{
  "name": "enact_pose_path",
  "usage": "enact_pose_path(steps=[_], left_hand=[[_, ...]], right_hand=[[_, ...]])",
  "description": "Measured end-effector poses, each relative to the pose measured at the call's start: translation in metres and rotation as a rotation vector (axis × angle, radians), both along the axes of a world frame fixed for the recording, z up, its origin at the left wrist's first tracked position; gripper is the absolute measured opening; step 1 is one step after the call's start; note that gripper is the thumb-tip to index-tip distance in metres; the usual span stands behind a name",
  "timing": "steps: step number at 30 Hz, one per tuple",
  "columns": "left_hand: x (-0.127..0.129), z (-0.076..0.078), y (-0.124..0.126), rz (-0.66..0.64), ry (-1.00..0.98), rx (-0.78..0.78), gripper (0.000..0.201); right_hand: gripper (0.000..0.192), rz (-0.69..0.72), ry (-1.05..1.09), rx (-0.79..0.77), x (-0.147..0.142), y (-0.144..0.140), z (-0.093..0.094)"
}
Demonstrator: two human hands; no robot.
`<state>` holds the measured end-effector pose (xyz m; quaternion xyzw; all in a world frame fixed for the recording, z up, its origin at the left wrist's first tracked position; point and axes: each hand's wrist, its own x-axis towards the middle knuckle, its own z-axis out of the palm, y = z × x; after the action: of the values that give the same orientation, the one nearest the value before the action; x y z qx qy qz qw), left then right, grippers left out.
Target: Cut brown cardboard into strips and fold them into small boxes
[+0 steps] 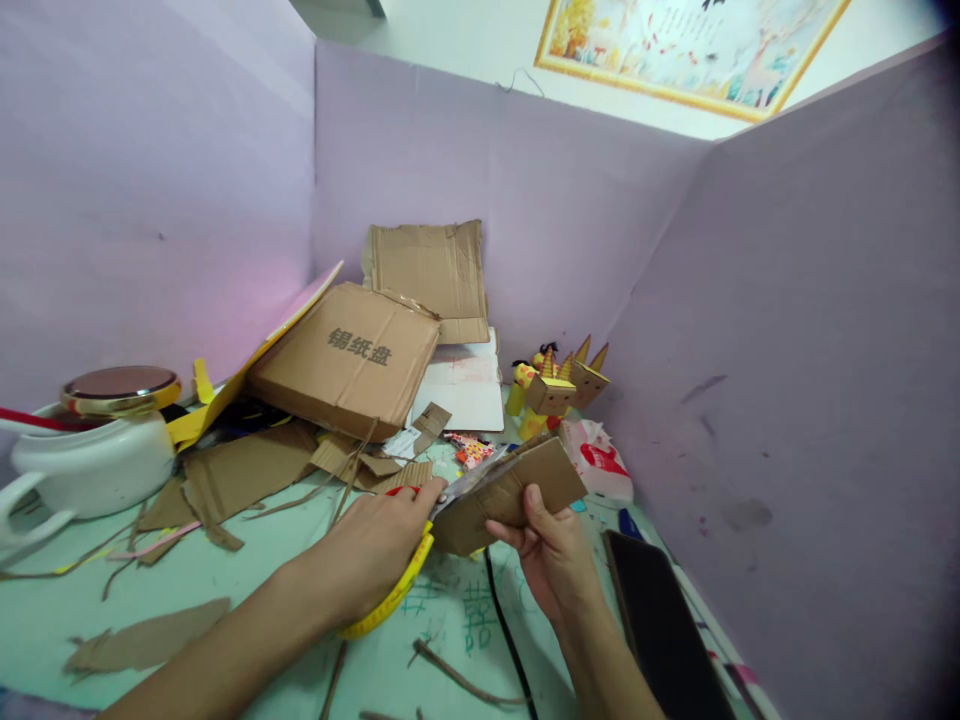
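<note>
My left hand (375, 555) grips yellow-handled scissors (401, 580) whose blades reach right into a folded piece of cardboard (514, 490). My right hand (551, 550) holds that cardboard piece from below, thumb on its front face, above the pale green tabletop (225, 580). Both hands are close together near the middle of the view.
A large cardboard box (349, 360), flat cardboard sheets (431, 270) and scraps (240, 470) lie behind. A white lidded pot (94, 450) stands at left. Small cardboard figures (559, 390) and a red-and-white bag (600, 460) sit at right. A dark phone (660, 620) lies near the right partition.
</note>
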<state>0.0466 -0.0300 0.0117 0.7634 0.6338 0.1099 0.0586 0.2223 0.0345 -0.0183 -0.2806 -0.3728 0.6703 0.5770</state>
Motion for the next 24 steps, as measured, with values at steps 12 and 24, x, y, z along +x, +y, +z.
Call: enact_pose_path(steps=[12,24], left_hand=[[0.005,-0.001,0.011,-0.090,0.204,0.083,0.024],[-0.001,0.012,0.010,-0.132,0.095,-0.040,0.026]], right_hand=[[0.060,-0.002,-0.031,0.012,0.002,0.001,-0.002],[0.061,-0.004,-0.046,0.013,0.001,0.000,0.000]])
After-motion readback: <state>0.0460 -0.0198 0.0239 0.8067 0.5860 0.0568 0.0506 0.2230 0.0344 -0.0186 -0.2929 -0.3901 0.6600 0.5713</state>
